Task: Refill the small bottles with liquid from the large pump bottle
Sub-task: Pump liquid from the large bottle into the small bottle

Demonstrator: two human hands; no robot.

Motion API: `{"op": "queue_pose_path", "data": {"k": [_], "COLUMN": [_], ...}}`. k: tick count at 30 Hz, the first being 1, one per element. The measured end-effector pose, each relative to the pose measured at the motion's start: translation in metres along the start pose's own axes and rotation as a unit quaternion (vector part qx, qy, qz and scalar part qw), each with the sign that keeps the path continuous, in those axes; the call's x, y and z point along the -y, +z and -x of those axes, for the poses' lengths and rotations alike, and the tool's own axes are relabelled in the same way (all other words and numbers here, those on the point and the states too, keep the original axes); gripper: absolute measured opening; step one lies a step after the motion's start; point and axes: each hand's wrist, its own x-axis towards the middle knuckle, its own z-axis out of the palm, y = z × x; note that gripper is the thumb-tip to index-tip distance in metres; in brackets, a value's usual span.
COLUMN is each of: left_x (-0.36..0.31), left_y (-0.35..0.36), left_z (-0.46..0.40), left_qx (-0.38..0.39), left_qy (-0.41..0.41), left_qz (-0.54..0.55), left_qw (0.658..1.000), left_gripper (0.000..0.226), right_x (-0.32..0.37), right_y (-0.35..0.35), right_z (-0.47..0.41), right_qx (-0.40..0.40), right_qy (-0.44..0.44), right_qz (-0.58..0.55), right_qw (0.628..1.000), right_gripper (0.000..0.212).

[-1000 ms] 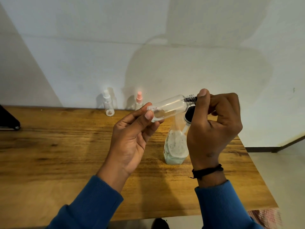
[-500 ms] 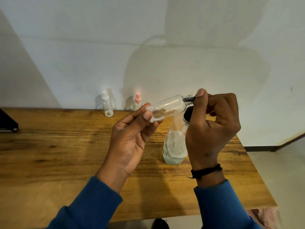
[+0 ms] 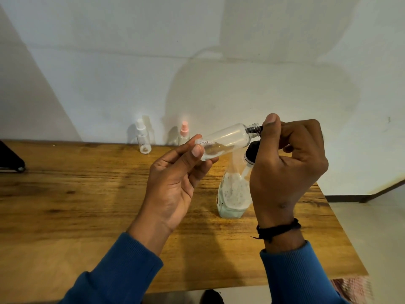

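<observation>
1. Left hand [image 3: 175, 185]: pinches small bottle [image 3: 225, 141] base, unchanged.
2. Right hand [image 3: 287, 172]: curled at its threaded neck, unmoved.
3. Bottle: tilted, above desk [image 3: 87, 194].
4. Large pump bottle [image 3: 232, 194]: stays standing behind.

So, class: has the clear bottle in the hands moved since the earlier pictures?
No: the clear bottle keeps its place against the pump bottle standing behind it.

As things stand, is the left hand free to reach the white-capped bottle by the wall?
Probably not yet: the left hand holds the base of the clear bottle. The table between it and the white-capped bottle looks bare, so the path itself seems open.
</observation>
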Motion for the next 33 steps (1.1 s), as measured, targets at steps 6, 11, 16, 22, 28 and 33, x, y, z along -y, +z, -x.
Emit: {"op": "queue_pose_path", "data": {"k": [6, 11, 16, 22, 28, 33], "left_x": [-0.0007, 0.0005, 0.0015, 0.001, 0.0008, 0.0018], "left_y": [-0.0023, -0.0008, -0.0005, 0.0011, -0.0007, 0.0002], "left_z": [0.0001, -0.0001, 0.0005, 0.0009, 0.0006, 0.0008], "left_qx": [-0.006, -0.006, -0.013, -0.004, -0.012, -0.008], "left_qy": [-0.005, -0.005, -0.005, -0.001, -0.001, -0.003], "left_qz": [0.007, 0.006, 0.012, 0.004, 0.008, 0.008], "left_qw": [1.0, 1.0, 1.0, 1.0, 1.0, 1.0], "left_gripper": [0.037, 0.034, 0.033, 0.034, 0.033, 0.039], "right_x": [-0.0022, 0.0021, -0.0016, 0.0, -0.0034, -0.0013], "right_y": [0.0015, 0.0016, 0.0014, -0.0002, 0.0, -0.0018], "right_z": [0.0041, -0.001, 0.0041, -0.0018, 0.003, -0.0027], "right_qx": [-0.001, -0.003, -0.001, -0.002, 0.005, -0.001], "right_qy": [0.0, 0.001, 0.003, 0.0, -0.003, -0.008], "right_qz": [-0.005, 0.003, -0.01, 0.002, -0.003, 0.004], "right_qw": [1.0, 1.0, 1.0, 1.0, 1.0, 1.0], "right_gripper": [0.03, 0.029, 0.028, 0.029, 0.028, 0.029]}}
